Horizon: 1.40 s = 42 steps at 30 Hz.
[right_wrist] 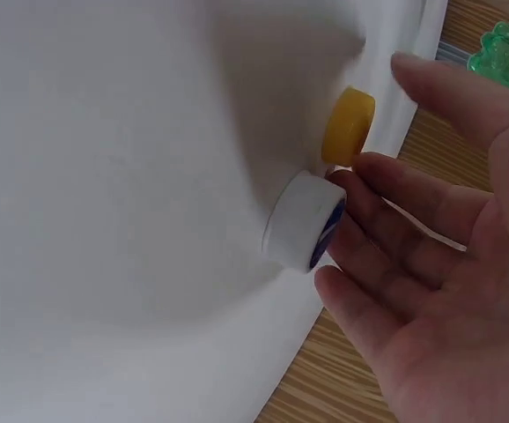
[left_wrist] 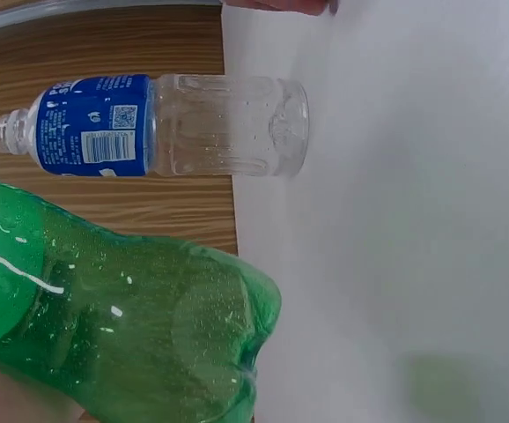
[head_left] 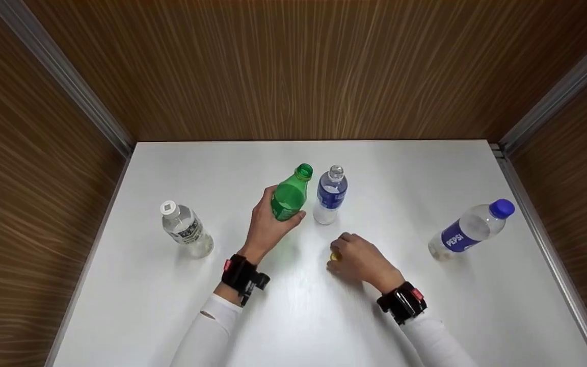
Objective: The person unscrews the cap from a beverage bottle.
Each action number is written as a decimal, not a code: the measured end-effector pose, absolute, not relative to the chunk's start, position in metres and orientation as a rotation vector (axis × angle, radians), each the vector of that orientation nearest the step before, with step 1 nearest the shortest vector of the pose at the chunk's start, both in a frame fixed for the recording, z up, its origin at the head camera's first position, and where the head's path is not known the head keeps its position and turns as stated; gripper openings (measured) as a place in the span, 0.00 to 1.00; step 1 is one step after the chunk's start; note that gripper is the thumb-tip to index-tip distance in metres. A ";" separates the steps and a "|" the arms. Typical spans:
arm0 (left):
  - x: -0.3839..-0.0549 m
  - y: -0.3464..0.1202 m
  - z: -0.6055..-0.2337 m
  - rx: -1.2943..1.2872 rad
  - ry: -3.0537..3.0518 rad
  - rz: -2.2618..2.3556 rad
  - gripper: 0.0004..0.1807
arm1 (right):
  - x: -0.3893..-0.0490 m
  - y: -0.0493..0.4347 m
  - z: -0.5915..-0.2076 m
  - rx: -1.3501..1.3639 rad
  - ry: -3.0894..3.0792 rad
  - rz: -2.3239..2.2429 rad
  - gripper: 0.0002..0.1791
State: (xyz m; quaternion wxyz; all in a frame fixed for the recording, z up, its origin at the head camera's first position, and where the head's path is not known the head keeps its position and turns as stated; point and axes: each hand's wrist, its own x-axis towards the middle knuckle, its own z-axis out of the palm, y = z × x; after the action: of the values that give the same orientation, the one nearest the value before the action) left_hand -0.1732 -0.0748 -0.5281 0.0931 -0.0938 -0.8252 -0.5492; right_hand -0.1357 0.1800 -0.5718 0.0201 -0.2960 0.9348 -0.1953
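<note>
My left hand (head_left: 268, 224) grips a green plastic bottle (head_left: 290, 196) round its body, held up off the table and tilted, its neck uncapped. Just right of it stands a clear bottle with a blue label (head_left: 330, 196), also without a cap. Low over the table, my right hand (head_left: 358, 257) is at a yellow bottle cap (right_wrist: 349, 128) and a white cap with a blue top (right_wrist: 303, 220). In the right wrist view the fingertips lie right at both caps, while the thumb stands apart from them. The white cap is hidden in the head view.
On the left of the white table (head_left: 293, 326) stands a clear bottle with a white cap (head_left: 187, 229). A Pepsi bottle with a blue cap (head_left: 469, 230) is on the right. Wood-grain panels (head_left: 293, 71) enclose the table's back and sides.
</note>
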 end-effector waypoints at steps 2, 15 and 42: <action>-0.177 -0.075 -0.530 -0.268 -2.432 -1.661 0.41 | -0.136 0.183 -0.570 -0.901 2.918 -0.652 0.16; -0.207 -0.071 -0.556 -0.198 -2.324 -1.744 0.46 | -0.133 0.212 -0.550 -0.654 3.045 -0.903 0.23; -0.230 -0.054 -0.570 0.008 -2.361 -1.761 0.43 | -0.124 0.216 -0.554 -0.647 3.120 -0.955 0.20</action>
State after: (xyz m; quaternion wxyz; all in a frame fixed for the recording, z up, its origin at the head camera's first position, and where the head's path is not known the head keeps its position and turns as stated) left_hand -0.2304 -0.0535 -0.5697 0.0978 0.0026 -0.7978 -0.5950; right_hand -0.1238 0.2162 -0.5535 -0.0924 -0.1936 0.9340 -0.2857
